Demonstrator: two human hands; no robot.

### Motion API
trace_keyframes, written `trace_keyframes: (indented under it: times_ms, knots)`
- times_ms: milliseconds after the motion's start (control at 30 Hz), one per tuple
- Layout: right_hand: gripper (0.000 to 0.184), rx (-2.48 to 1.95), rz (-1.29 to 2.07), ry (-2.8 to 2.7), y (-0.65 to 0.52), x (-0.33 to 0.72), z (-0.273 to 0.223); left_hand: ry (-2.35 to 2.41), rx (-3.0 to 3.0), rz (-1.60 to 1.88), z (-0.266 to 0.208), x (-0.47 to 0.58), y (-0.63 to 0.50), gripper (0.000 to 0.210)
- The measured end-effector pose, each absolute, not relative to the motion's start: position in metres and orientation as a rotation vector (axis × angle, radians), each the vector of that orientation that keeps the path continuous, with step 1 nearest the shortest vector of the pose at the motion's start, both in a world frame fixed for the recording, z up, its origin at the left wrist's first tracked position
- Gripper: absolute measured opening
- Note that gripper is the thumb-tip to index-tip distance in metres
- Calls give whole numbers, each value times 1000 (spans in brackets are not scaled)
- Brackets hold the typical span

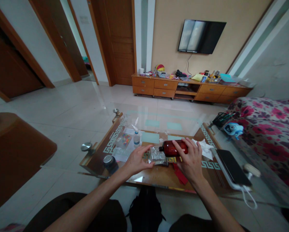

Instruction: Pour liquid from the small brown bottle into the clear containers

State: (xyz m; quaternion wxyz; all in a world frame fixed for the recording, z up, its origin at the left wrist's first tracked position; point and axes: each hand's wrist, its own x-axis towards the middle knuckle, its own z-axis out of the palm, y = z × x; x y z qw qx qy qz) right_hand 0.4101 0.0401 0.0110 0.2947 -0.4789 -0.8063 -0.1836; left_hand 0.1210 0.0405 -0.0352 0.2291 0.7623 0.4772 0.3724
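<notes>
Glass-topped wooden table (156, 175), rectangular, with a pale fret pattern along its edges. Right hand (191, 161) is wrapped around a smooth brown bottle (174, 148), tipped on its side, neck pointing left over a clear square glass container (157, 154). Left hand (137, 160) steadies that container, fingers curled against its near edge.

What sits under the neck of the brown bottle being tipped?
A clear glass container, steadied by the left hand, sits under the brown bottle in the right hand. Its contents cannot be made out.
</notes>
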Motion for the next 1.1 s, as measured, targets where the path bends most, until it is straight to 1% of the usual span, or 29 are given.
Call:
trace_keyframes:
  times_ms: [233,433,733,967,1100]
  knots:
    - [90,-1278,-489,-2153,40,410,11,1320,2103,1024,-37,121,40,79]
    - [86,-1297,-485,-2173,39,410,12,1306,2105,1019,-37,120,42,79]
    - [87,-1280,-480,-2166,39,410,13,1306,2101,1027,-37,120,41,80]
    - [92,-1272,-456,-2158,39,410,13,1320,2117,1033,-39,119,41,80]
    - [90,-1275,-462,-2157,39,410,13,1320,2123,1027,-38,119,40,79]
